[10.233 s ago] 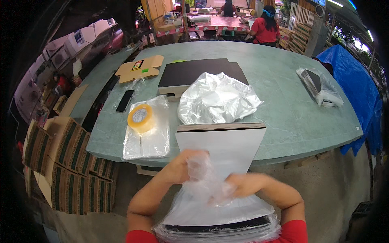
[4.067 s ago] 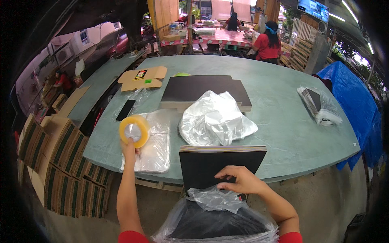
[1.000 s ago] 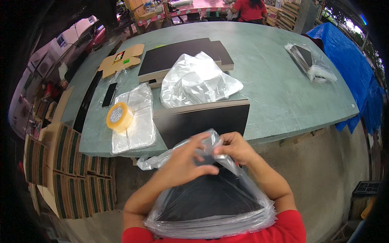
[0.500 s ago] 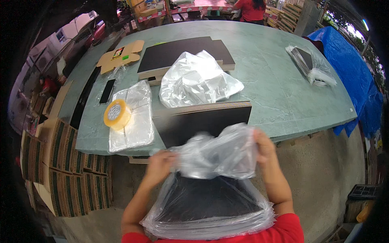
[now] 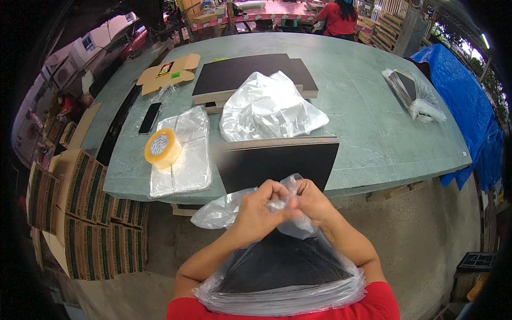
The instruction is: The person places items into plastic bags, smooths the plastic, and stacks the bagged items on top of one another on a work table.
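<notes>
Close against my body is a clear plastic bag [image 5: 298, 228] with a stack of black boards [image 5: 282, 261] inside it. My left hand [image 5: 260, 209] and my right hand [image 5: 312, 202] meet over the bag's far end, fingers closed on the gathered plastic. Part of the loose film sticks out to the left of my left hand. Just beyond my hands, another stack of black boards [image 5: 277, 162] stands tilted at the table's near edge, its layered top edges showing.
On the green table [image 5: 368, 122] are a crumpled silvery plastic sheet [image 5: 272, 109], black-topped boards [image 5: 242, 74], a tape roll [image 5: 163, 149] on flat plastic bags [image 5: 186, 173], a phone [image 5: 150, 118], flattened cardboard [image 5: 168, 73] and a wrapped bundle [image 5: 410, 90]. Cartons [image 5: 88, 213] stand left; a person [image 5: 340, 18] is behind.
My hands, apart at either side of the bag's spread end, have come together at its middle. The plastic between them is now bunched up.
</notes>
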Tool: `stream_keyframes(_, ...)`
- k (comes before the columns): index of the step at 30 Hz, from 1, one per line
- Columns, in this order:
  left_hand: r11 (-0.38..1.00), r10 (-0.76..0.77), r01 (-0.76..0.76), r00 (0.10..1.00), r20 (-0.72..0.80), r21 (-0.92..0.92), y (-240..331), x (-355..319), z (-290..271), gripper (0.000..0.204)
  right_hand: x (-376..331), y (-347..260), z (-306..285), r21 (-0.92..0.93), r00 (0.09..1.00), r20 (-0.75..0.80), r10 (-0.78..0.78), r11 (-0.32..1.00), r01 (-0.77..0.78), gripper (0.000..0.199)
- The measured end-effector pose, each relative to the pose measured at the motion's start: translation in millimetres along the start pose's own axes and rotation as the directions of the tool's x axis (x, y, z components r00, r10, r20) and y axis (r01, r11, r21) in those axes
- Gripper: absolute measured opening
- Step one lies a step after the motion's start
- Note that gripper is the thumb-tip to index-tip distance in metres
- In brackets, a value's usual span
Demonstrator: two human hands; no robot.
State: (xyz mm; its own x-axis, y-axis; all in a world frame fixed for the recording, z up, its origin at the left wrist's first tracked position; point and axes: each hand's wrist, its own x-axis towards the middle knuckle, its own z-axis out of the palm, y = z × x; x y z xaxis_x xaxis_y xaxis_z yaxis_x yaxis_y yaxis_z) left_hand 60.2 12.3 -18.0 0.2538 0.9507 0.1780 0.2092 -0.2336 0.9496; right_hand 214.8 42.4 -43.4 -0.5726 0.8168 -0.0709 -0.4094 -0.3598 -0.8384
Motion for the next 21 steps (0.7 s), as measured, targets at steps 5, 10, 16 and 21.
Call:
stream_keyframes(5,0.973,-0.223,0.227,0.970,-0.097,0.036,-74.7,-36.2,-70.9,0.017,-30.8,-2.7,-57.0,0.466,0.984,0.045,-0.175,0.875,0.134,0.026)
stream_keyframes(10,0.822,-0.566,0.137,0.299,-0.768,-0.553,-144.2,-151.8,-217.1,0.026,-78.2,-16.4,-108.3,0.363,0.976,-0.188,-0.109,0.916,0.172,0.020)
stream_keyframes(16,0.965,0.259,-0.082,0.440,-0.860,0.248,-38.1,-62.9,-144.7,0.017,-49.2,-15.3,-53.0,-0.048,0.999,0.002,0.052,0.998,-0.052,0.012)
stream_keyframes(21,0.897,0.383,-0.386,0.922,0.058,0.217,11.9,-21.8,-56.5,0.050,-25.3,-28.3,20.1,0.013,0.987,0.162,0.017,1.000,-0.020,0.014)
